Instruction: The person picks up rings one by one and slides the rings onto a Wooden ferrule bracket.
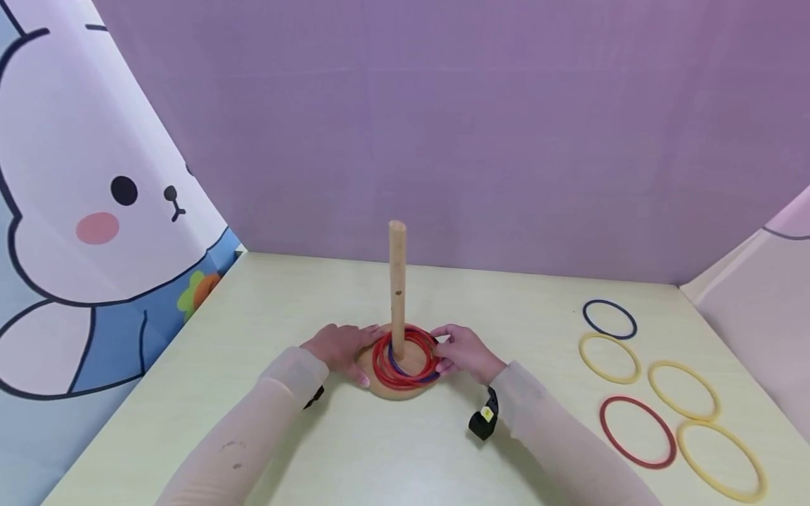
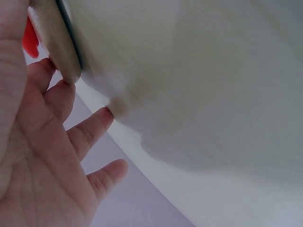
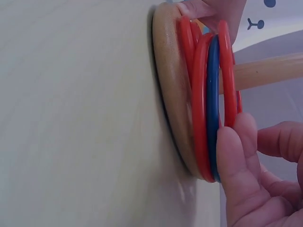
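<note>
A round, light-brown wooden base (image 3: 175, 94) sits on the pale wood-grain table (image 1: 329, 281), with a cylindrical wooden post (image 1: 397, 288) standing upright from it. Several glossy red rings (image 3: 200, 94) and a dark blue ring (image 3: 213, 94) lie stacked around the post. At the base's nine o'clock, the left hand (image 1: 342, 348) spreads its fingers, fingertips touching the rim. At three o'clock, the right hand (image 1: 468, 353) pinches an upper red ring (image 3: 228, 75) of the stack by its edge.

Farther out toward three o'clock, well apart from the base, five thin rings lie flat in a group: a navy ring (image 1: 601, 301) at its eleven o'clock, a yellow ring (image 1: 620, 381) at ten, another yellow ring (image 1: 671, 363) near the middle, a dark red ring (image 1: 654, 465) at seven, and a third yellow ring (image 1: 743, 497) at five.
</note>
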Action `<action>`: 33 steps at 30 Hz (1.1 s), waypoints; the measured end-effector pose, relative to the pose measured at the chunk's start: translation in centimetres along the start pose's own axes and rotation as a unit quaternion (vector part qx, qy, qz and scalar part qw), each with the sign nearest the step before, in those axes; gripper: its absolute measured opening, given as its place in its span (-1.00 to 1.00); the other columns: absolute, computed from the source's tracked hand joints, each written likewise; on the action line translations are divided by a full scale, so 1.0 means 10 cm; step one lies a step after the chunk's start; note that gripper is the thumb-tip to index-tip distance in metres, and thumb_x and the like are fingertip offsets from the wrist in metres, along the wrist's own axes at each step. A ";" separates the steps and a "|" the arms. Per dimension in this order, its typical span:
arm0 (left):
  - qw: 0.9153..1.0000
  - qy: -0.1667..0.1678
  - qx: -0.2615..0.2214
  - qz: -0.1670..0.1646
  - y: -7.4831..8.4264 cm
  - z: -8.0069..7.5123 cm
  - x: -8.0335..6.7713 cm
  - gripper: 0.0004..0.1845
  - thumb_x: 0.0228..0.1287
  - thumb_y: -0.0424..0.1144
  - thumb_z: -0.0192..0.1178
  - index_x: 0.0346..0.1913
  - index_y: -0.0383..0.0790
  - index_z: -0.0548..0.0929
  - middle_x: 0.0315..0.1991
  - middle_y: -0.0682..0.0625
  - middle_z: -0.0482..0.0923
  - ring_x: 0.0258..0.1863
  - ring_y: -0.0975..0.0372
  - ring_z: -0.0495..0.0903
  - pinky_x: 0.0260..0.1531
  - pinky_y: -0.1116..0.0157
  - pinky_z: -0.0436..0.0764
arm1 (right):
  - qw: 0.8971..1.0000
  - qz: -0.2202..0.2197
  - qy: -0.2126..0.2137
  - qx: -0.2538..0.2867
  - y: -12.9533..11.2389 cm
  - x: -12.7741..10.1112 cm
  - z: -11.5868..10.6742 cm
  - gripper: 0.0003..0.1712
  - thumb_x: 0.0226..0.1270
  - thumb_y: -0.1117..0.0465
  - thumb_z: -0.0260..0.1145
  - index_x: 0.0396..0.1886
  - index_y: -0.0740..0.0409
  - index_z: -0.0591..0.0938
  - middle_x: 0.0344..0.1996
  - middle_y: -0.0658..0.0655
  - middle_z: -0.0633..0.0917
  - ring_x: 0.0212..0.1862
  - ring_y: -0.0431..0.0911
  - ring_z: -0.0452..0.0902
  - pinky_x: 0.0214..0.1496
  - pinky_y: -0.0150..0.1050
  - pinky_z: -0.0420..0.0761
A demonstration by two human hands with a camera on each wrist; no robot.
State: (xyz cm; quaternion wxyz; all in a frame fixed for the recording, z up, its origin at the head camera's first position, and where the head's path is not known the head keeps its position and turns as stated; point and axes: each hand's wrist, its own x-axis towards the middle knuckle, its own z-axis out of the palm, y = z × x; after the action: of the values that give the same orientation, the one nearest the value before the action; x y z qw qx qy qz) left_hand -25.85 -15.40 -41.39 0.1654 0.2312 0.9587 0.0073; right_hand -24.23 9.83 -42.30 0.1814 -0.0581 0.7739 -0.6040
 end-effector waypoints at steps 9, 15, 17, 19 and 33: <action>1.000 0.005 -0.025 0.008 -0.02 -0.01 -0.06 0.03 -0.04 0.12 0.48 0.50 0.00 0.22 0.43 -0.05 0.30 0.34 -0.07 0.35 0.21 -0.10 0.41 | 0.993 -0.021 0.019 -0.111 0.06 -0.10 -0.37 -0.50 0.30 0.32 0.22 0.22 0.41 0.46 -0.41 0.21 0.61 -0.54 -0.15 0.54 -0.38 -0.24 0.65; 1.000 0.003 -0.027 0.007 -0.05 -0.01 -0.05 0.04 -0.04 0.14 0.47 0.51 0.00 0.20 0.43 -0.07 0.29 0.35 -0.08 0.33 0.20 -0.13 0.41 | 0.976 -0.028 0.047 -0.212 0.16 -0.30 -1.00 -0.52 0.33 0.32 0.24 0.20 0.45 0.45 -0.45 0.18 0.61 -0.54 -0.13 0.49 -0.42 -0.25 0.56; 1.000 0.001 -0.028 0.006 -0.05 -0.01 -0.05 0.04 -0.04 0.13 0.47 0.51 0.00 0.20 0.44 -0.06 0.28 0.36 -0.08 0.31 0.20 -0.14 0.40 | 0.965 -0.036 0.047 -0.254 0.16 -0.38 -1.22 -0.51 0.34 0.31 0.24 0.20 0.47 0.44 -0.43 0.20 0.62 -0.53 -0.12 0.50 -0.43 -0.22 0.55; 0.999 -0.003 -0.035 0.004 -0.03 -0.02 -0.06 0.03 -0.03 0.12 0.48 0.51 0.00 0.20 0.43 -0.08 0.29 0.37 -0.09 0.30 0.21 -0.14 0.40 | 0.956 -0.034 0.047 -0.288 0.16 -0.46 -1.41 -0.50 0.35 0.30 0.24 0.21 0.47 0.43 -0.40 0.21 0.62 -0.52 -0.11 0.51 -0.41 -0.21 0.55; 0.999 -0.011 -0.041 0.002 0.00 -0.03 -0.03 0.04 -0.02 0.13 0.46 0.52 0.01 0.16 0.46 -0.05 0.24 0.40 -0.08 0.25 0.22 -0.15 0.38 | 0.930 0.032 -0.035 -0.363 0.43 -1.09 -2.25 -0.58 0.14 0.34 0.36 0.03 0.39 0.62 -0.58 0.01 0.51 -0.60 -0.16 0.41 -0.59 -0.35 0.42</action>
State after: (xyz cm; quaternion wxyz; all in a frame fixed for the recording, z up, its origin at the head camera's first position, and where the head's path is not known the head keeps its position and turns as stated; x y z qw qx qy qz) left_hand -25.70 -15.55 -41.03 0.1855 0.2261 0.9553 0.0443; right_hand -21.51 34.94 -39.55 0.1937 -0.1163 0.9351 -0.2731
